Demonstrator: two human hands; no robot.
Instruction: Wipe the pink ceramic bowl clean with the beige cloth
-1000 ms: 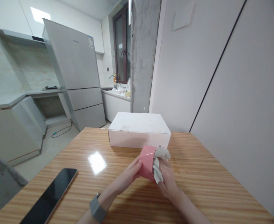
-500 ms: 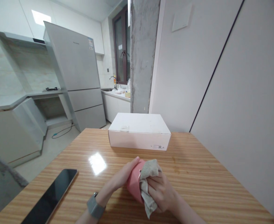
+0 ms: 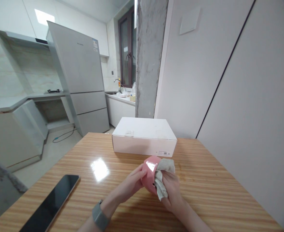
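Note:
A glossy pink bowl (image 3: pixel 148 177) is tilted on its side above the table, its opening turned to the right. My left hand (image 3: pixel 133 182), with a grey watch band on the wrist, is closed on the bowl's left side. My right hand (image 3: pixel 172 190) is closed on a light grey cloth (image 3: pixel 167 165) and presses it into the bowl's mouth. Part of the cloth hangs out over the rim. The right fingertips are hidden by the cloth and the bowl.
The wooden table (image 3: pixel 212 193) carries a white box (image 3: pixel 144 144) beyond my hands and a black phone (image 3: pixel 51 203) at the left. A white wall (image 3: pixel 253 112) borders the right side. Past the table stand a grey pillar (image 3: pixel 149 58) and a fridge (image 3: pixel 81 64).
Both hands have moved slightly away from me and to the right with the bowl and cloth. The bowl has turned, showing more of its shiny outer side. Box and phone stay put.

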